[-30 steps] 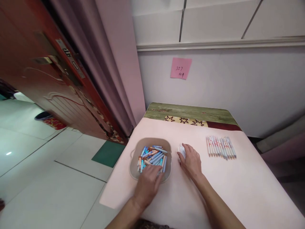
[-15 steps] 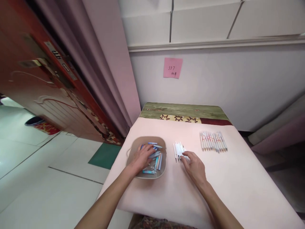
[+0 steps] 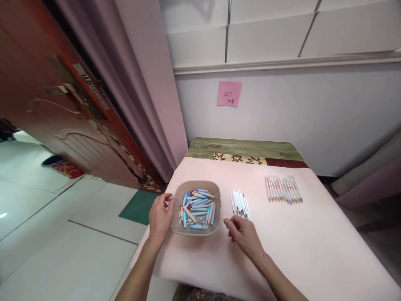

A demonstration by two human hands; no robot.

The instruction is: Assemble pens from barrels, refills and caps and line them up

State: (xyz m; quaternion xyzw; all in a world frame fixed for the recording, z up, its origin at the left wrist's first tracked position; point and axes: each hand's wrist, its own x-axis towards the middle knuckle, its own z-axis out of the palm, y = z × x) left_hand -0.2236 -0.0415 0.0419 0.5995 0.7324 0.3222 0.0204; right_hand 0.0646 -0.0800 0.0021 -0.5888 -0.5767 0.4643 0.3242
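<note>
On the left part of a pale-pink-covered tabletop [image 3: 291, 259], a square beige plastic bin [image 3: 198, 185] with rounded corners, holding a loose heap of slim pen-like tubes [image 3: 201, 203] in blue, turquoise and tan; kept within raised walls, presumably against rolling off. At the left rim, by the side handle, left hand [image 3: 160, 215] with fingers bent inward; apparently put there to steady the bin, but cannot tell whether gripping or only touching. Off the bin's near right corner, right hand [image 3: 246, 237], fingers loosely curled, with nothing visible between; close by the near ends of a bundle of thin white rods [image 3: 239, 202] with dark tips, contact uncertain. Laid roughly parallel, dark tips nearward, probably to stay together as one set. Farther right, well apart, a flat, close row of clear-barrelled pens [image 3: 283, 190] with reddish markings, tips also nearward, likely spaced off to avoid mixing with the rods. Beyond, across the far end, a green wood-patterned strip [image 3: 219, 145]; above, on the white wall [image 3: 297, 108], a square pink paper note [image 3: 229, 94] with handwriting.
</note>
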